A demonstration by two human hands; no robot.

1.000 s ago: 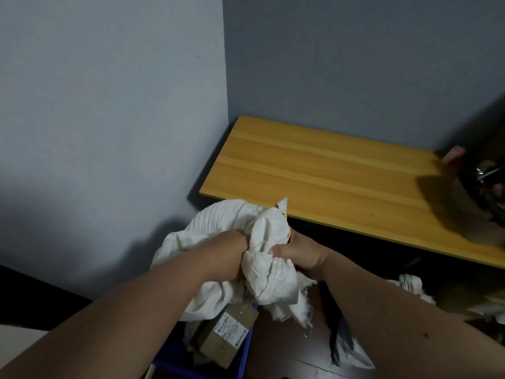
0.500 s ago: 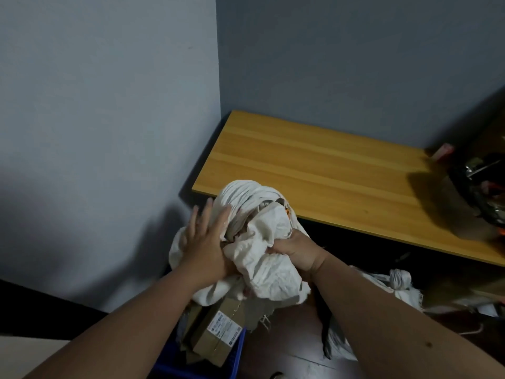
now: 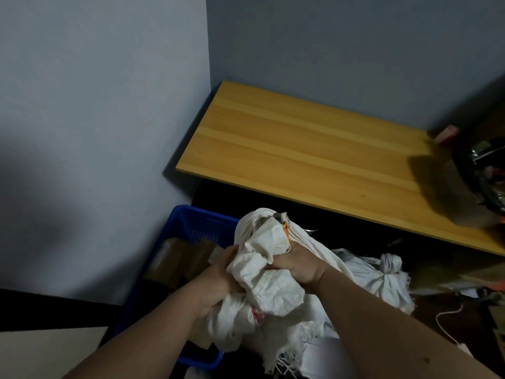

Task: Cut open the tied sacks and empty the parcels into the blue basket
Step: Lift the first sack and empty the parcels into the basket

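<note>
Both my hands grip a crumpled white woven sack [image 3: 269,280], bunched up in front of me. My left hand [image 3: 218,280] clutches its left side, and my right hand [image 3: 299,262] clutches the right side together with an orange-handled cutter [image 3: 284,228] whose metal tip pokes out above the cloth. The blue basket [image 3: 185,222] stands on the floor at the left, below the sack, with brown cardboard parcels [image 3: 177,258] inside. A second white sack [image 3: 382,277], tied at its neck, lies on the floor to the right.
A wooden table [image 3: 314,149] stands against the grey wall ahead, with dark clutter [image 3: 481,173] at its right end. Papers and a white cord [image 3: 448,318] lie on the dark floor at the right. A wall corner is close on the left.
My left hand went from flat against the sack to clutching it. The sack has come down and towards me, and the view tilted down, baring more of the blue basket.
</note>
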